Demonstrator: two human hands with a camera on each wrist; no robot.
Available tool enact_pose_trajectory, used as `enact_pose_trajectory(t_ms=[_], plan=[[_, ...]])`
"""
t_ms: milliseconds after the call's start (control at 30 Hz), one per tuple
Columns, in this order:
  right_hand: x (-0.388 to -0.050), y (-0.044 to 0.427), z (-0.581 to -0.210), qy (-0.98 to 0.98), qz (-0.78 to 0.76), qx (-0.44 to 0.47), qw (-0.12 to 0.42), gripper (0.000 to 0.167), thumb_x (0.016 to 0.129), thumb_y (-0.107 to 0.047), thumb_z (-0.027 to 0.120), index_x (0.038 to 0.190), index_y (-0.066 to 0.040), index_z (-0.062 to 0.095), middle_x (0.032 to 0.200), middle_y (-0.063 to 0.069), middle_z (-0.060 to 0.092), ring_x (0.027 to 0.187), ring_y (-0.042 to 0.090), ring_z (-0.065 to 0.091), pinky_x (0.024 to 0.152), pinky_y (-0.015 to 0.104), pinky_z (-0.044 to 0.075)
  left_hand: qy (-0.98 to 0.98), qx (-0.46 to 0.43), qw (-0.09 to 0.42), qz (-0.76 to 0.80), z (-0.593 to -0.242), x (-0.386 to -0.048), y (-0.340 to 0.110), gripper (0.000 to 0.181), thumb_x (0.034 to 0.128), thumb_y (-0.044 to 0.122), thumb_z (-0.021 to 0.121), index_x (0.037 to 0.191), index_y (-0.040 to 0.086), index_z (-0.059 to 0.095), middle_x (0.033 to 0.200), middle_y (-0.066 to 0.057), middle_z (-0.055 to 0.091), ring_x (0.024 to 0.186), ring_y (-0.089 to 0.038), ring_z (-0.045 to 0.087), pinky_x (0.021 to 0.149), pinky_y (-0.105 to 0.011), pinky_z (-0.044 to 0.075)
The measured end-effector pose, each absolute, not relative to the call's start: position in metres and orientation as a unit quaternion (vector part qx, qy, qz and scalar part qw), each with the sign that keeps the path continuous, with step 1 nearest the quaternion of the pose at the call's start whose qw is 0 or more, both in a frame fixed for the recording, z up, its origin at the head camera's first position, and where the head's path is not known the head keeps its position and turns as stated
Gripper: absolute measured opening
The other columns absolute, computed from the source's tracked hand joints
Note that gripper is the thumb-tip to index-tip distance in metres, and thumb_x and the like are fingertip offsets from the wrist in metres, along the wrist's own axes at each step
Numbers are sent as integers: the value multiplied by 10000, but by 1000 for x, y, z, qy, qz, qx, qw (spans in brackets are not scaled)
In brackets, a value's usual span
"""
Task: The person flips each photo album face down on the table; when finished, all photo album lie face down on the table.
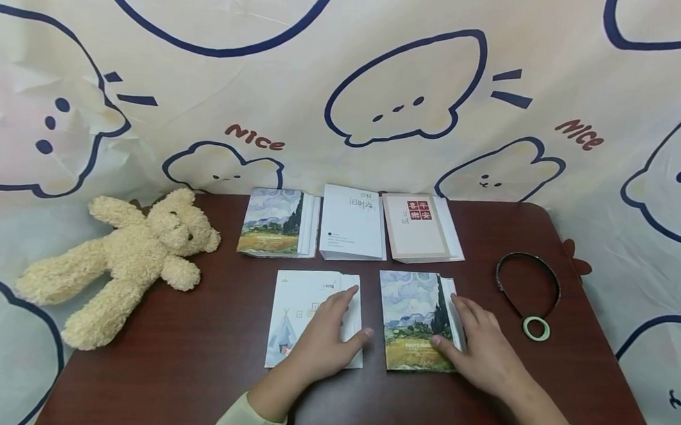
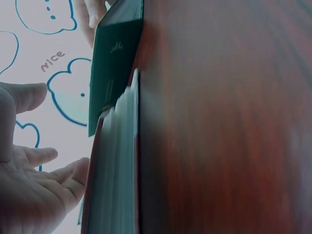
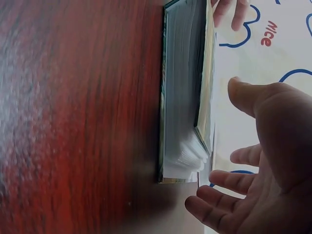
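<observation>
My left hand (image 1: 327, 334) is over a white album (image 1: 287, 293) with a tent drawing, flat on the table; its fingers reach the album's right part, thumb spread out. In the left wrist view that hand (image 2: 36, 185) has loosely extended fingers beside an album's page edges (image 2: 114, 165). My right hand (image 1: 486, 352) is at the right edge of a photo album (image 1: 407, 306) with a painted landscape cover, thumb at the lower right of the cover. The right wrist view shows this hand (image 3: 268, 161) with spread fingers beside the album's slightly parted pages (image 3: 183, 83).
Behind stand a second landscape album (image 1: 271, 218), a white album (image 1: 351, 226) and a beige album (image 1: 415, 229) with a red square. A cream teddy bear (image 1: 142, 247) lies left. At right lies a dark cord loop with a pale green ring (image 1: 536, 328). Patterned cloth (image 1: 300, 107) hangs behind.
</observation>
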State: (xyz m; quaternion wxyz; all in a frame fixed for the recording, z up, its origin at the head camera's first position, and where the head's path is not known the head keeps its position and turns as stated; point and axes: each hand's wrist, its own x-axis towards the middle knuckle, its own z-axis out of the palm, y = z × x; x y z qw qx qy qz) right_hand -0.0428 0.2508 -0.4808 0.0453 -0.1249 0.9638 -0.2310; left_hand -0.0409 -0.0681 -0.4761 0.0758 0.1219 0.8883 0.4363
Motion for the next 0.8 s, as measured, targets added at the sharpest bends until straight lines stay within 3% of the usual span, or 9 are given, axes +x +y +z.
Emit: enact_pose_trajectory(t_ms=[133,233,367,600,800], plan=[[-42,249,-482,962,-236,-126,45,895,962,-578,673,1597,-32,357,1537,265,412,1388,505,375,1024,693,417,871,128,101,463,-478,-40,-59,770,1005,392,666,1636,133,308,1547,-151,461,1199,-305,610,948,-486,530],[-41,248,-483,961,-239,-128,46,887,964,-567,677,1594,-29,361,1538,265,410,1385,509,379,1015,696,423,861,123,110,481,-481,-41,-54,799,1002,372,674,1645,115,275,1454,-146,527,1077,-254,629,870,-415,540],[-42,247,-483,959,-246,-127,55,882,964,-565,678,1594,-32,365,1545,264,403,1377,519,389,999,704,430,846,110,127,505,-485,-42,-47,838,989,355,696,1652,107,249,1415,-129,546,1052,-216,629,864,-389,532],[-42,248,-483,958,-251,-126,63,873,960,-533,702,1586,-21,375,1547,272,397,1382,528,386,997,712,427,825,106,160,531,-489,-42,-36,853,989,364,702,1655,111,233,1496,-126,518,1091,-205,670,895,-380,565],[-42,246,-483,957,-250,-131,61,833,958,-484,726,1564,-6,411,1541,273,412,1383,524,383,994,708,427,809,100,175,552,-491,-42,-28,889,977,329,719,1659,95,198,1540,-109,495,993,-120,696,851,-322,575]])
